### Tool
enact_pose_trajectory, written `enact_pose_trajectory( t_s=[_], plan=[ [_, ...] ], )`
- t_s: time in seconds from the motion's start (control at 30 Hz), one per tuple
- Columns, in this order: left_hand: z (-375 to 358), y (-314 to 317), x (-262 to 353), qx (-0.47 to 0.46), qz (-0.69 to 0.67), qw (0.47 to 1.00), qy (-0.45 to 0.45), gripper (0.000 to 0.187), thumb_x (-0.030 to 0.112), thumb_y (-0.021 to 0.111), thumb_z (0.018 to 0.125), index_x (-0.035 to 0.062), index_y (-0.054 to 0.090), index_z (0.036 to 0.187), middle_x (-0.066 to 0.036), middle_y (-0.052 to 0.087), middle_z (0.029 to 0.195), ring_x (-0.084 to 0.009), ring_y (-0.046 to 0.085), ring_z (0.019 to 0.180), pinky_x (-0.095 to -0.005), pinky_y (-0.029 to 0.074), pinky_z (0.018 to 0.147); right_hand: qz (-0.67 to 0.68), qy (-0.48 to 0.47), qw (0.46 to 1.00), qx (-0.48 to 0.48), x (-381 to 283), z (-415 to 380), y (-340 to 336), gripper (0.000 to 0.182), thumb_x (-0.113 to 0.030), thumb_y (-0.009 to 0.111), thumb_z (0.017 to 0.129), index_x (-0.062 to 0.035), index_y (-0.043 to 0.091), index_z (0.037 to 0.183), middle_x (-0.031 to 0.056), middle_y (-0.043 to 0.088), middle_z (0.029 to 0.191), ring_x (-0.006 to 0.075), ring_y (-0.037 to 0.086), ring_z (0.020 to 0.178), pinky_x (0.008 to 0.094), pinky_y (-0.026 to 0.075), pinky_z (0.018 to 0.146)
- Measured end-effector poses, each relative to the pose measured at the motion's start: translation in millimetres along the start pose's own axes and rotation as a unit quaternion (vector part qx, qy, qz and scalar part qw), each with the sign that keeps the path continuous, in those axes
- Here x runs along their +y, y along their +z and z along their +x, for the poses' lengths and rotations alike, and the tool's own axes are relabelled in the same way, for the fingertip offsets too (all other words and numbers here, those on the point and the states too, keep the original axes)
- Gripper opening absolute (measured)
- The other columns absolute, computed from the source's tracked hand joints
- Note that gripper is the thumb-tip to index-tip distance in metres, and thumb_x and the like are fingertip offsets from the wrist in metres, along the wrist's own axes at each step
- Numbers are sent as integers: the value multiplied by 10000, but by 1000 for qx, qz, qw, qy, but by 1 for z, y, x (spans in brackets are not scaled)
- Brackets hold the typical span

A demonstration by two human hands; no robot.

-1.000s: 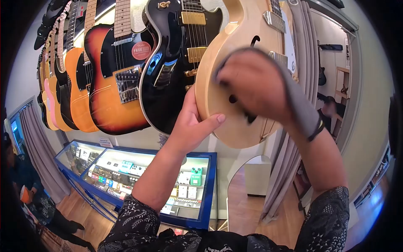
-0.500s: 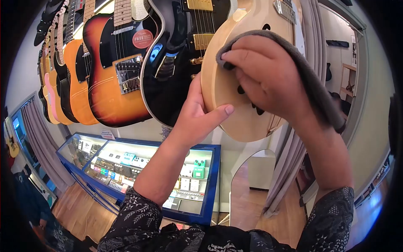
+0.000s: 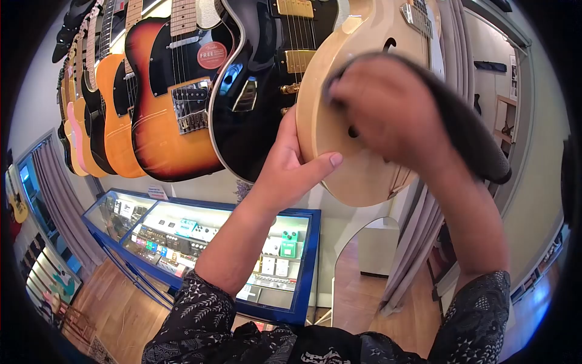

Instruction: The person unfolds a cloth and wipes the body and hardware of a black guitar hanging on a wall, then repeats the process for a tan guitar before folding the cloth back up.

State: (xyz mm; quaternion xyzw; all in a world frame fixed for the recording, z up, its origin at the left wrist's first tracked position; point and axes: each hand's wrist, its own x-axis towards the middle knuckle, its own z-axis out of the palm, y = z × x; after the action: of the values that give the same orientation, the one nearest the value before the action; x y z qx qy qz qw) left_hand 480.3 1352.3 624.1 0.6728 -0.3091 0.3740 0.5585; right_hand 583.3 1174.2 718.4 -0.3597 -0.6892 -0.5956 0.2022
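A pale wall (image 3: 36, 103) holds a row of hanging guitars, glossy and curved. The cream guitar (image 3: 357, 176), smooth and rounded with an f-hole, hangs at the row's end beside grey curtains (image 3: 451, 67). Next to the cream guitar come one black guitar (image 3: 254, 121), one sunburst guitar (image 3: 163, 145), then several more overlapping, too crowded to count. The left hand (image 3: 291, 170) clasps the cream guitar's lower edge, thumb pressed on its face. The right hand (image 3: 388, 115), blurred, presses a soft grey cloth (image 3: 467, 139) flat against that face, fingers bent over it. Below the cream guitar stands one blue-framed glass case (image 3: 306, 261) of pedals.
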Motion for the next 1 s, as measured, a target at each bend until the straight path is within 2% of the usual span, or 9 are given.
enact_pose_trajectory(
  t_s=[0.1, 0.2, 0.3, 0.47, 0.6, 0.7, 0.83, 0.87, 1.0],
  plan=[
    [2, 1, 2, 0, -8, 1000, 7, 831, 44, 721, 938, 24, 229, 1607, -128, 463, 1507, -203, 482, 1399, -392, 438, 1154, 64, -39, 996, -51, -15, 0, 1, 313, 4, 743, 738, -14, 730, 1050, 161, 690, 1042, 358, 683, 929, 454, 565, 864],
    [1, 3, 2, 0, -3, 1000, -6, 822, 41, 713, 940, 24, 227, 1602, -129, 468, 1499, -204, 486, 1395, -391, 441, 1152, 19, 14, 999, 48, -1, 5, 4, 343, -16, 758, 713, 0, 725, 1055, 175, 685, 1038, 363, 683, 918, 456, 568, 839],
    [0, 7, 4, 2, -22, 1000, -6, 804, 18, 697, 940, 30, 232, 1595, -127, 478, 1485, -209, 492, 1392, -393, 448, 1147, 69, -50, 996, -34, -15, 4, 6, 335, 17, 749, 736, 13, 721, 1070, 176, 687, 1043, 362, 685, 933, 432, 571, 846],
    [0, 4, 0, -6, -24, 1000, -5, 781, -24, 683, 938, 42, 254, 1586, -125, 474, 1488, -209, 503, 1389, -401, 460, 1139, -16, -8, 997, 70, 3, 6, 8, 344, -3, 735, 758, -4, 731, 1101, 144, 678, 1014, 323, 689, 935, 416, 575, 832],
    [-1, 5, 4, 4, -39, 999, -8, 792, -8, 701, 937, 40, 257, 1591, -129, 470, 1498, -203, 498, 1387, -402, 439, 1156, 108, -112, 981, -120, -10, 2, 5, 278, 17, 720, 797, 8, 713, 1074, 140, 650, 985, 348, 654, 895, 425, 550, 793],
    [1, 5, 2, 6, -2, 1000, -8, 825, 64, 732, 929, 29, 249, 1596, -125, 475, 1498, -206, 476, 1398, -398, 401, 1177, 56, -61, 996, 37, 16, 17, 7, 190, -85, 665, 840, 3, 698, 1005, 140, 660, 969, 345, 647, 923, 432, 533, 819],
    [0, 6, 4, 7, 31, 999, -15, 839, 141, 757, 918, 25, 260, 1584, -116, 488, 1478, -204, 471, 1394, -389, 373, 1186, -14, -36, 999, 21, 34, 35, -7, 174, -85, 694, 817, -23, 717, 979, 140, 663, 1013, 349, 642, 943, 426, 531, 838],
    [0, 7, 5, 7, 26, 1000, -13, 838, 134, 754, 918, 25, 258, 1585, -117, 487, 1480, -206, 470, 1397, -391, 371, 1189, 8, -30, 999, -33, 28, 35, -15, 219, -17, 697, 841, -5, 714, 1059, 165, 655, 1104, 377, 632, 1030, 432, 525, 922],
    [-2, 5, -4, -3, -6, 1000, -11, 802, 32, 718, 938, 42, 256, 1592, -108, 465, 1501, -187, 474, 1391, -386, 415, 1161, -26, -22, 979, -199, -3, 40, -31, 190, -263, 646, 931, -128, 720, 1042, 114, 674, 1140, 318, 668, 1068, 432, 546, 929]
  ],
)
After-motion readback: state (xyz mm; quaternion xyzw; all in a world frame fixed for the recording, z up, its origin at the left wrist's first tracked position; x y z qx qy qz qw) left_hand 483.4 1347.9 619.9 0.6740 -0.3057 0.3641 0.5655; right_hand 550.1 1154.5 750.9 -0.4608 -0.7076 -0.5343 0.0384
